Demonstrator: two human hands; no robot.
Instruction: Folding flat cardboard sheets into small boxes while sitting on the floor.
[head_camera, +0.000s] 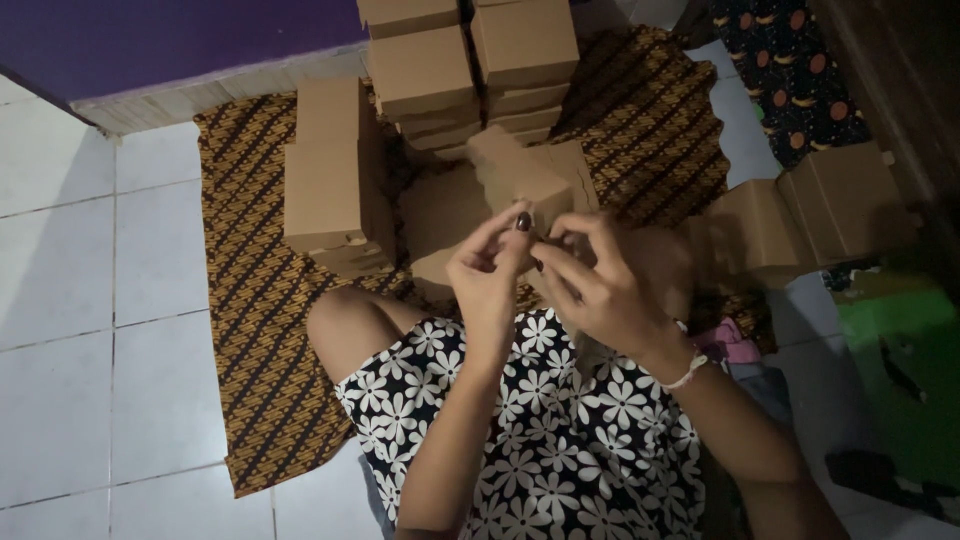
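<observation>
A brown cardboard box blank (520, 175) is held up over the lap, both hands pinched on its near edge: left hand (487, 275) and right hand (600, 285), fingertips closed on the card. Folding seems under way; flaps likely need tucking. Finished boxes (470, 60) are stacked on the patterned cloth (250, 300); their contents cannot be seen.

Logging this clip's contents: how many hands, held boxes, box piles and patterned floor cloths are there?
Bare hands: 2, left hand and right hand
Half-folded brown cardboard box in both grips: 1
Piles of brown cardboard boxes: 4
Patterned floor cloths: 2
Total: 9
</observation>
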